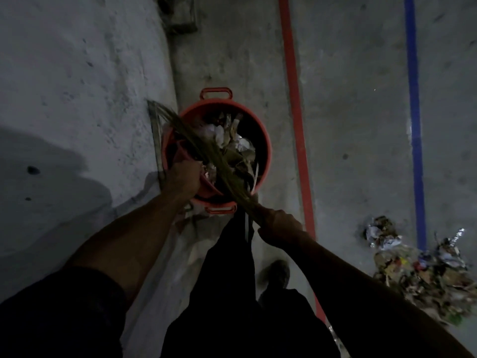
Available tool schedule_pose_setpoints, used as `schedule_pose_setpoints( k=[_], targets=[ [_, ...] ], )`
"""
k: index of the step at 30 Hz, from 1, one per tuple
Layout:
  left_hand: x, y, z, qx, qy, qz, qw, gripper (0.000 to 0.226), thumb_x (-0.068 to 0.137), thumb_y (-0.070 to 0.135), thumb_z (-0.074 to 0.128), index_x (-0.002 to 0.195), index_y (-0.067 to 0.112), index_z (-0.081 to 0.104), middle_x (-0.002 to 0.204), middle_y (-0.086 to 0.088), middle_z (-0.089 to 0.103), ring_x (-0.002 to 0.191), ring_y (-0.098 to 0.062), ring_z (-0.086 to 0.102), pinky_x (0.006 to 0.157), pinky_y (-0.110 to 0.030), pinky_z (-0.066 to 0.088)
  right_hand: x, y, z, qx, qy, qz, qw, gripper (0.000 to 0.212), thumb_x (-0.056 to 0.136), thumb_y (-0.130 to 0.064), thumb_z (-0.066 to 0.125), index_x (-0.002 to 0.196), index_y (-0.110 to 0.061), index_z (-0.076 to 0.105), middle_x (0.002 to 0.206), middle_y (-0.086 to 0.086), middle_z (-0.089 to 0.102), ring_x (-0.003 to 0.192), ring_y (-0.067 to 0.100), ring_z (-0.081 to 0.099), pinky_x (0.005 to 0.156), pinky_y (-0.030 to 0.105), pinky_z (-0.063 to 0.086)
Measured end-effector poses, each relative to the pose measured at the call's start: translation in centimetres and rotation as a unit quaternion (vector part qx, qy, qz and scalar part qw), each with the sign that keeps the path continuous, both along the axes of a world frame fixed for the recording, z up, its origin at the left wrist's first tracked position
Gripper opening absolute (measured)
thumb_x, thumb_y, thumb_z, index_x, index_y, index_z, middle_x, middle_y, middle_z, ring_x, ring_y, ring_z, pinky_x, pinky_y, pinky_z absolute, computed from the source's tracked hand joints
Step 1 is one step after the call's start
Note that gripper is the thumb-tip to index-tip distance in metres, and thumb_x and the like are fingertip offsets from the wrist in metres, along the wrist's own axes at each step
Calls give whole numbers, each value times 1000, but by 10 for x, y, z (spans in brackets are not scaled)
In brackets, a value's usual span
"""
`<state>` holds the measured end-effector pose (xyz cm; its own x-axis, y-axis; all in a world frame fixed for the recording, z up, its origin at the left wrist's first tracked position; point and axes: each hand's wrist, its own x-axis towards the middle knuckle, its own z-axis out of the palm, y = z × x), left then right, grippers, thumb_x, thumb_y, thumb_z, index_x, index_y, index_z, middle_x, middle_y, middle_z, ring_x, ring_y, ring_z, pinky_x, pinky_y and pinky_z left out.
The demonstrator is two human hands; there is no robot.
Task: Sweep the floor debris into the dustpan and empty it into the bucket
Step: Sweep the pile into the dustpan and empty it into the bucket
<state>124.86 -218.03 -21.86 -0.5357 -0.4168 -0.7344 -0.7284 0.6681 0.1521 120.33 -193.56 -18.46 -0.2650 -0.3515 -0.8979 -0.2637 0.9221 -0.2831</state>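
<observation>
On the concrete floor (348, 99), marked by a red stripe (294, 99) and a blue stripe (413, 99) running away from the person, a round red bucket (267, 153) with two loop handles is standing just left of the red stripe, close to the foot of a pale wall (77, 73). It is already holding a good load of paper scraps, foil and dry leaves, so at least part of the sweeping looks done.

Well apart from it, beyond the blue stripe at the lower right, a large debris pile (423, 275) of wrappers, foil and leaves is still lying on the floor, so I judge the job to be somewhere in the middle, with more sweeping and more emptying to come.

Over the bucket's mouth, a grass broom (206, 146) is reaching diagonally across, its bristles fanning out past the far left rim. The right hand (280, 228) is gripping the broom's handle end, fingers wrapped tight around it, just in front of the bucket's near handle. The left hand (184, 177) is holding a red dustpan (185, 153) tipped inside the bucket at the near left rim; the light is dim and how its fingers are lying on the pan is hard to make out. The broom seems to be brushing the pan's contents down into the bucket.

A dark shoe (277, 272) is showing below.
</observation>
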Motion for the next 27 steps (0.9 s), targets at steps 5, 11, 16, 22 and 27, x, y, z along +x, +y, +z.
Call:
schedule_pose_setpoints(
  k=[5, 11, 16, 22, 27],
  targets=[
    [0, 0, -38, -2, -1, -49, 999, 37, 101, 13, 38, 133, -5, 46, 136, -26, 48, 128, -38, 43, 107, -42, 31, -16, 0, -27, -4, 2, -51, 999, 55, 96, -31, 52, 146, -23, 32, 118, 11, 61, 95, 30, 65, 78, 39, 55],
    [15, 9, -14, -35, 52, -40, 997, 37, 100, 17, 36, 115, -9, 57, 119, -29, 57, 114, -41, 53, 94, -43, 40, -7, 15, -21, -18, 0, -85, 996, 57, 91, -35, 57, 144, -33, 37, 113, 7, 60, 87, 28, 65, 74, 39, 57],
    [40, 30, 32, -90, 124, -19, 988, 20, 86, -14, 57, 106, -17, 59, 107, -33, 61, 98, -43, 63, 83, -36, 49, 16, 40, 22, -41, 42, -118, 991, 62, 86, -35, 59, 143, -40, 35, 101, 2, 60, 75, 24, 63, 68, 40, 59],
    [101, 50, 70, -122, 107, 35, 986, 39, 98, 15, 48, 129, -9, 48, 131, -30, 47, 117, -43, 49, 98, -44, 39, 55, 91, 91, -97, 79, -137, 983, 61, 92, -33, 60, 146, -39, 33, 108, 8, 62, 76, 29, 66, 65, 41, 60],
    [144, 77, 104, -167, 160, 101, 968, 47, 95, 22, 50, 134, -4, 46, 129, -27, 52, 116, -43, 52, 87, -36, 43, 97, 135, 123, -155, 5, -306, 939, 67, 91, -16, 64, 148, -35, 34, 91, 10, 58, 57, 24, 55, 55, 34, 52]
  ],
)
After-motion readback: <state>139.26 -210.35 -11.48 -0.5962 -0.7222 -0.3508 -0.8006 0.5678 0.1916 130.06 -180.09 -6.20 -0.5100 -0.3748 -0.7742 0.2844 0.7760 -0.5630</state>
